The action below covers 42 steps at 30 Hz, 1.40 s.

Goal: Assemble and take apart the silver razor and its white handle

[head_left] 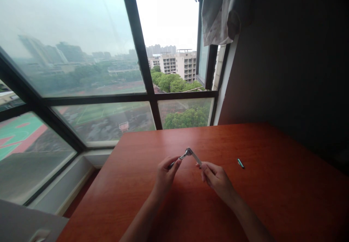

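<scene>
Over the tabletop, both hands hold slim metal pieces that meet at a rounded, shiny head, forming a bent shape like an upside-down V. My left hand pinches a thin chrome-and-dark rod between thumb and fingers. A flat silver bar slants down from the head into my right hand, whose thumb and fingers are closed on its lower end. Whether the two pieces are joined or only touching, I cannot tell. To the right of my right hand lies a small green and black stick-shaped piece, apart from both hands.
The reddish-brown wooden table spreads under my arms. Beyond its far edge are dark-framed windows, one pane open. Grey cloth hangs at upper right beside a dark wall. A white ledge runs along the left.
</scene>
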Each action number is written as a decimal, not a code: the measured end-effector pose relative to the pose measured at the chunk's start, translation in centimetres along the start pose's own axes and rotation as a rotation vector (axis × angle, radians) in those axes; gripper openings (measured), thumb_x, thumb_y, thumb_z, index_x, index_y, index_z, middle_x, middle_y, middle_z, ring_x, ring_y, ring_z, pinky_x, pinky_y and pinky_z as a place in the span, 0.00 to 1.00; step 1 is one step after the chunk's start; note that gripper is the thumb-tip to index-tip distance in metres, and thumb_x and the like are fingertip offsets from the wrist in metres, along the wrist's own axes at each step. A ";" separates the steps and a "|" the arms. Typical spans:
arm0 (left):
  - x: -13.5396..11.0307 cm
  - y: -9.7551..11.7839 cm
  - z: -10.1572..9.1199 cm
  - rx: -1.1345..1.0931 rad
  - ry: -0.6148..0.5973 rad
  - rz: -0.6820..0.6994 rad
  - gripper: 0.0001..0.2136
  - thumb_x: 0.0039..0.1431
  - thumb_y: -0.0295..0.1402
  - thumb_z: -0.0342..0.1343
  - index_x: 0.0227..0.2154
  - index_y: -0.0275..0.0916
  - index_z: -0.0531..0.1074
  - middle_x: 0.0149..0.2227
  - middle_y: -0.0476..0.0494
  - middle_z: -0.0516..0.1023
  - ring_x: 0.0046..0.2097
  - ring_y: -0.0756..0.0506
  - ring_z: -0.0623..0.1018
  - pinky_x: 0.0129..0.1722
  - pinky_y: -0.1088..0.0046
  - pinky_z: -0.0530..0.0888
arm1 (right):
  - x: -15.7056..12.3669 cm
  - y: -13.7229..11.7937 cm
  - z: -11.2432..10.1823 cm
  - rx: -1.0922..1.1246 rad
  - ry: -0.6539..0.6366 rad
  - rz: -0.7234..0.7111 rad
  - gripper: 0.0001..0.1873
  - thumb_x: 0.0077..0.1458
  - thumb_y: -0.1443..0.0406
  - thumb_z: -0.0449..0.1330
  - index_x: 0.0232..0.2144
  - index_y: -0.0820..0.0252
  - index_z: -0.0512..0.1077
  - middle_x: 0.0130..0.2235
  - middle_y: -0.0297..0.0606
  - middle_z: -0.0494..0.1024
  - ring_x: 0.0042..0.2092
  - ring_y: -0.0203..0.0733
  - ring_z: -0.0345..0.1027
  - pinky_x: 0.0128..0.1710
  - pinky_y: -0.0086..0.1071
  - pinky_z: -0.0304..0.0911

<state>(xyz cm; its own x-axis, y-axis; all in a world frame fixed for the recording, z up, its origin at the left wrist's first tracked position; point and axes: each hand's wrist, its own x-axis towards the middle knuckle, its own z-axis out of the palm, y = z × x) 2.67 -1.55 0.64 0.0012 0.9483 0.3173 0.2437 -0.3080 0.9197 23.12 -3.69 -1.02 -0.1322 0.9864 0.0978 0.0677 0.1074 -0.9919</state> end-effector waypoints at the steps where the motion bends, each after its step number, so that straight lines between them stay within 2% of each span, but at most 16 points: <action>1: 0.0 0.0 -0.1 0.003 0.008 0.000 0.13 0.55 0.41 0.59 0.34 0.36 0.80 0.30 0.43 0.78 0.32 0.46 0.74 0.31 0.75 0.69 | 0.0 0.0 0.0 -0.003 -0.001 0.002 0.29 0.58 0.45 0.51 0.36 0.65 0.75 0.20 0.31 0.66 0.18 0.31 0.52 0.18 0.26 0.47; 4: 0.0 0.0 -0.1 0.007 0.022 0.000 0.13 0.55 0.41 0.59 0.35 0.35 0.80 0.30 0.43 0.78 0.32 0.46 0.73 0.31 0.75 0.69 | 0.0 -0.2 0.0 -0.014 0.000 0.004 0.29 0.57 0.45 0.51 0.35 0.65 0.75 0.19 0.31 0.66 0.18 0.31 0.53 0.18 0.26 0.47; 10: -0.3 -0.3 0.5 -0.017 -0.063 -0.013 0.14 0.56 0.41 0.58 0.38 0.35 0.80 0.29 0.43 0.76 0.31 0.47 0.71 0.30 0.75 0.68 | -0.1 -0.2 0.0 -0.009 0.016 0.010 0.28 0.58 0.46 0.51 0.37 0.65 0.75 0.20 0.31 0.66 0.19 0.31 0.52 0.17 0.26 0.46; 20: -0.1 -0.1 0.1 -0.011 0.071 -0.059 0.15 0.55 0.42 0.59 0.37 0.36 0.80 0.31 0.43 0.78 0.33 0.45 0.73 0.31 0.75 0.69 | 0.0 0.0 0.1 -0.034 0.007 0.003 0.30 0.57 0.44 0.51 0.36 0.65 0.76 0.20 0.32 0.67 0.18 0.32 0.54 0.17 0.27 0.48; 27: -0.3 0.1 0.5 0.015 -0.030 0.035 0.14 0.57 0.41 0.58 0.37 0.36 0.80 0.30 0.43 0.77 0.31 0.47 0.72 0.30 0.75 0.68 | 0.1 0.1 0.1 -0.038 0.018 -0.006 0.29 0.59 0.46 0.50 0.37 0.65 0.75 0.20 0.32 0.66 0.18 0.31 0.53 0.17 0.26 0.47; 34: -0.2 0.1 0.2 -0.017 0.076 -0.039 0.16 0.54 0.44 0.59 0.37 0.36 0.81 0.30 0.44 0.77 0.32 0.45 0.72 0.31 0.75 0.68 | 0.1 0.3 0.2 -0.032 -0.003 0.008 0.29 0.58 0.45 0.51 0.36 0.65 0.76 0.19 0.32 0.67 0.18 0.31 0.54 0.17 0.26 0.47; 37: -0.3 0.1 0.5 -0.029 0.034 -0.061 0.16 0.54 0.44 0.59 0.37 0.36 0.81 0.29 0.44 0.77 0.31 0.46 0.72 0.30 0.75 0.68 | 0.1 0.4 0.0 -0.030 0.006 0.015 0.29 0.57 0.44 0.51 0.35 0.64 0.75 0.19 0.31 0.67 0.18 0.31 0.53 0.17 0.26 0.46; 40: -0.4 0.1 0.8 -0.016 -0.048 -0.027 0.15 0.55 0.42 0.59 0.36 0.36 0.81 0.28 0.44 0.76 0.30 0.46 0.71 0.29 0.75 0.67 | 0.1 0.4 0.0 -0.018 0.015 0.008 0.28 0.58 0.45 0.51 0.35 0.64 0.75 0.19 0.31 0.67 0.18 0.31 0.53 0.17 0.26 0.46; 42: -0.5 0.2 0.9 -0.004 -0.056 0.001 0.14 0.56 0.41 0.58 0.35 0.36 0.81 0.28 0.44 0.76 0.31 0.46 0.71 0.30 0.75 0.68 | 0.1 0.3 0.0 0.000 0.001 0.014 0.28 0.58 0.46 0.50 0.36 0.64 0.75 0.19 0.31 0.67 0.17 0.30 0.52 0.16 0.26 0.46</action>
<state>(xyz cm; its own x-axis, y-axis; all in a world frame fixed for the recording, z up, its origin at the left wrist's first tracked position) 3.56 -1.97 0.44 0.0559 0.9508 0.3046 0.2395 -0.3090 0.9204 23.09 -3.55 -1.34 -0.1304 0.9879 0.0845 0.0690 0.0940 -0.9932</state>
